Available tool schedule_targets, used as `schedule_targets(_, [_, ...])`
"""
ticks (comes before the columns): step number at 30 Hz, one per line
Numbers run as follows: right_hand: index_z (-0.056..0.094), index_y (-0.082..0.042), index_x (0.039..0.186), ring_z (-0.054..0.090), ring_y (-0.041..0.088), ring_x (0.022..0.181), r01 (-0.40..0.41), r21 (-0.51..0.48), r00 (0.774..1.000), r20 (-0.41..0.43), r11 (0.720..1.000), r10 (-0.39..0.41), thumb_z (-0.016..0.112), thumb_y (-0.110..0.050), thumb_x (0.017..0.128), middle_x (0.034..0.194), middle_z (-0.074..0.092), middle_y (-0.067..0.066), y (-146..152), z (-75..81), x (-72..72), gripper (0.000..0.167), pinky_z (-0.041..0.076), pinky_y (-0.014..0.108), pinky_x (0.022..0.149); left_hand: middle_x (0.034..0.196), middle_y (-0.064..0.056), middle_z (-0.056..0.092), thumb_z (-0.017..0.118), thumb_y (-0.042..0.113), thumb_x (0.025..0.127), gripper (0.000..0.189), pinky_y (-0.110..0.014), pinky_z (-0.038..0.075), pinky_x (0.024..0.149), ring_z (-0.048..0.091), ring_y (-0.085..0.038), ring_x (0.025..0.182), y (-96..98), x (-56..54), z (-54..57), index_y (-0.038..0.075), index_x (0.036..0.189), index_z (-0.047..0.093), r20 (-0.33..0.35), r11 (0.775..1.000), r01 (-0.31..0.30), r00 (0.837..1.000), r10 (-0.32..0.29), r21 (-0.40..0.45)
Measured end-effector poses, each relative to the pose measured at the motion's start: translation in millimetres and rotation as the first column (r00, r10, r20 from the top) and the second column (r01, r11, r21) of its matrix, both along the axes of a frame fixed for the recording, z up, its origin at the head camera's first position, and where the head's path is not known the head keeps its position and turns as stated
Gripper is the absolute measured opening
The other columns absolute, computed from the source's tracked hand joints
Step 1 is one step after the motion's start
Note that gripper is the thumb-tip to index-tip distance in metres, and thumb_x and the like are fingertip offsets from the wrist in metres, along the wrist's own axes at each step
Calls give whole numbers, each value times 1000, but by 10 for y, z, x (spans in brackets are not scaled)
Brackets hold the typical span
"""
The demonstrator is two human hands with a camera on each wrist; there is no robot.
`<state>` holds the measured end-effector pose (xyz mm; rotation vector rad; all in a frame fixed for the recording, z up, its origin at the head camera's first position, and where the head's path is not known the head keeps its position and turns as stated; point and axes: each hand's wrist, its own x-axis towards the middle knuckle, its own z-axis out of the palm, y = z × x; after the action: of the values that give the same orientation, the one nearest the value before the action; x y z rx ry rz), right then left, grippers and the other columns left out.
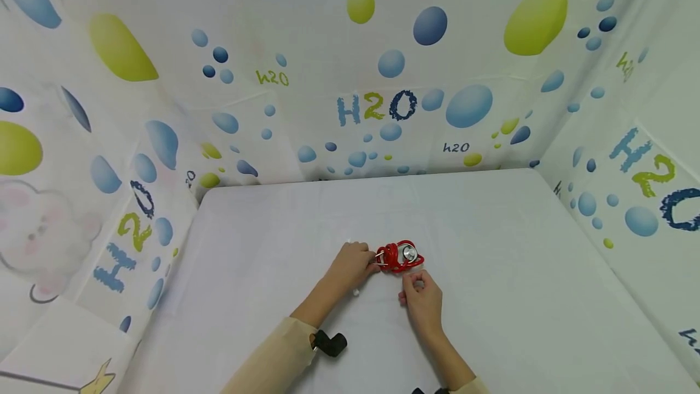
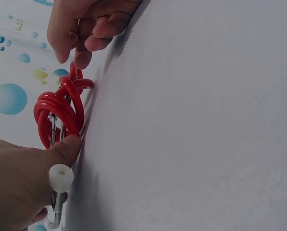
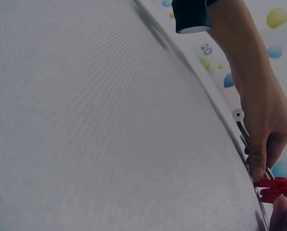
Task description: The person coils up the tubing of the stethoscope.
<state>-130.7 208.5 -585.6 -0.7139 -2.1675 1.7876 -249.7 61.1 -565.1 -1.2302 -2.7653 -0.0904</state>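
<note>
A stethoscope (image 1: 395,258) with red tubing lies bundled on the white table, its coils wrapped around the metal ear tubes. Its round metal chestpiece (image 1: 409,253) faces up at the right side of the bundle. My left hand (image 1: 353,262) grips the ear tubes at the bundle's left end, thumb close to the red coils (image 2: 59,113). A white eartip (image 2: 61,178) sticks out past that hand. My right hand (image 1: 423,303) is just below the bundle's right end, fingers loosely bent, fingertips close to the tubing; whether they touch it is hard to tell.
The white table (image 1: 262,224) is bordered by curtains (image 1: 306,35) with blue and green drops at the back and sides. Dark wrist cameras (image 1: 330,343) are strapped at the sleeves.
</note>
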Motion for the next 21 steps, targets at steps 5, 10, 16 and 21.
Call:
schedule_targets(5, [55, -6, 87, 62, 13, 54, 6, -5, 1000, 15, 1000, -6, 59, -20, 93, 62, 65, 8, 13, -12, 13, 16, 49, 21, 54, 88, 5, 62, 62, 46, 87, 29, -30, 46, 73, 54, -14, 82, -6, 40, 44, 21, 99, 70, -38, 999, -9, 999, 8, -31])
schedule_targets(10, [54, -6, 87, 62, 13, 55, 21, -15, 1000, 11, 1000, -21, 58, -20, 94, 64, 65, 8, 22, -31, 28, 16, 49, 21, 54, 89, 5, 55, 62, 42, 88, 26, -27, 43, 68, 50, -12, 80, -26, 54, 47, 23, 103, 69, -71, 998, -16, 997, 12, -63])
schedule_targets(16, [54, -6, 86, 62, 13, 54, 32, -29, 999, -4, 999, -33, 58, -17, 93, 63, 65, 8, 20, -40, 39, 15, 50, 21, 54, 90, 4, 53, 66, 32, 88, 20, -26, 41, 66, 49, -13, 80, -46, 59, 26, 22, 105, 69, -74, 995, -27, 997, 20, -92])
schedule_targets(21, [54, -5, 86, 62, 12, 55, 32, -25, 999, -8, 999, -32, 58, -18, 93, 64, 66, 9, 24, -36, 44, 15, 50, 21, 54, 91, 3, 59, 66, 33, 88, 20, -26, 46, 71, 54, -13, 81, -60, 66, 33, 18, 100, 72, -54, 996, -48, 998, 44, -77])
